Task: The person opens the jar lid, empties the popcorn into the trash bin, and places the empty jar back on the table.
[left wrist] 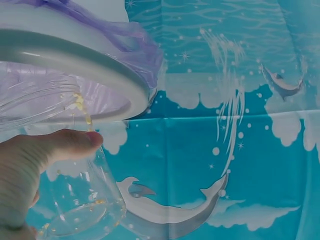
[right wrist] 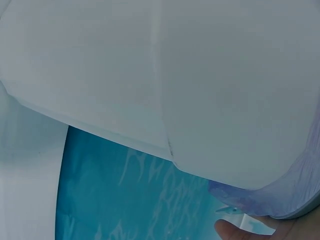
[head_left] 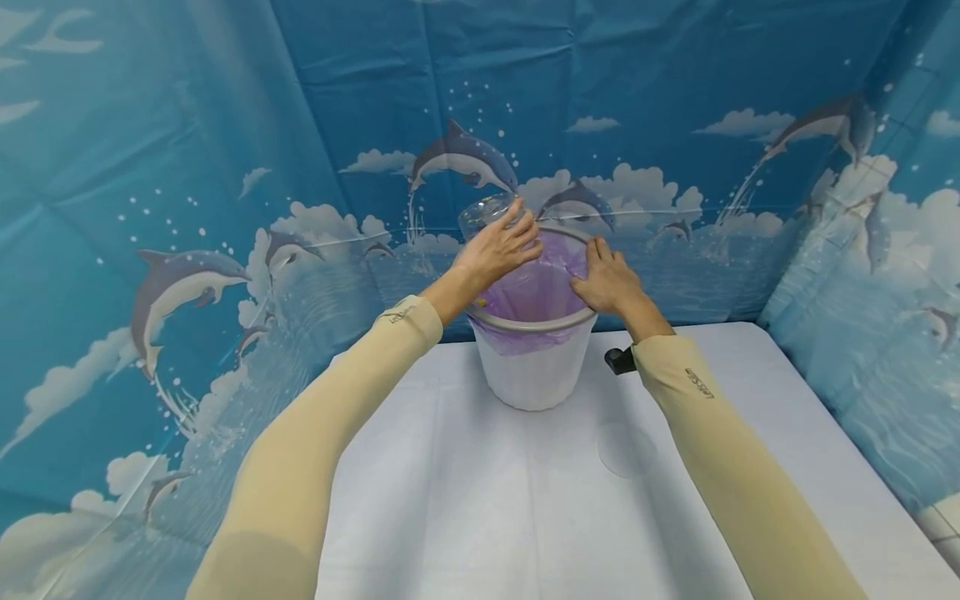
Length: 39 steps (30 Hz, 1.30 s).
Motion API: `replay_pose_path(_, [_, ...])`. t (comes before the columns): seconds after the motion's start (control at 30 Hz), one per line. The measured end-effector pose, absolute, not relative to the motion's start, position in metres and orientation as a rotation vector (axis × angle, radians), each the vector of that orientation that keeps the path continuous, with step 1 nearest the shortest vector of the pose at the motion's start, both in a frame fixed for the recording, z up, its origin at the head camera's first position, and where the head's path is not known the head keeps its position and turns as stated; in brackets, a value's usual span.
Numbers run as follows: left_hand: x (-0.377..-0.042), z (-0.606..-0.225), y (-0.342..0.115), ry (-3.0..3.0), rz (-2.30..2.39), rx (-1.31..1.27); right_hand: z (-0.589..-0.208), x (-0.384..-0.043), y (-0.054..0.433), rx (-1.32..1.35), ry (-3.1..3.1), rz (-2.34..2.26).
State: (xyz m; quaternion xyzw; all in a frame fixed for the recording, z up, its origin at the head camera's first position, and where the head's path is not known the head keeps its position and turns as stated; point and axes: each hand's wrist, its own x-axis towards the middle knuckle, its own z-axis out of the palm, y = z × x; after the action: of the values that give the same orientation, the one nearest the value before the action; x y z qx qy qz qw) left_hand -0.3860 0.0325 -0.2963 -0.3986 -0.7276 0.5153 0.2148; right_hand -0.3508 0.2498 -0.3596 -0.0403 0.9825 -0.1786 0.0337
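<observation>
My left hand [head_left: 498,246] grips a clear see-through bowl [head_left: 480,212], tilted at the left rim of a white trash bin [head_left: 534,375]. Small yellow bits [left wrist: 80,102] show near the bowl's mouth in the left wrist view, and a few more cling inside it. A thin purple bag [head_left: 536,287] lines the bin and folds over its grey rim. On the far right side, my right hand [head_left: 611,279] holds the rim and bag edge, thumb toward the inside. Only part of that hand's fingers [right wrist: 240,232] appears in the right wrist view.
The bin stands at the back of a white-covered table [head_left: 480,500]. A faint round outline [head_left: 626,450] shows on the cloth to the right. Beside the right cuff is a small black object [head_left: 619,360]. A blue dolphin-print curtain [head_left: 637,83] closes in the back and sides.
</observation>
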Motion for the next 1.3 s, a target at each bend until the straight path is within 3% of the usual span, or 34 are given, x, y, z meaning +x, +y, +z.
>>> replay_pose_path(0.2, [-0.385,-0.294,0.017,-2.117,1.274,-1.059,-0.356,-0.351,0.246,-0.148,3.03,-0.544])
replay_pose_path(0.57, [-0.376,-0.286,-0.03,-2.432,0.492,-0.85,-0.357,-0.35,0.245,-0.168,3.024,-0.563])
replay_pose_path(1.3, [-0.373,-0.301,-0.029,-2.454,0.532,-0.882,-0.359,-0.345,0.254,-0.15,3.019,-0.597])
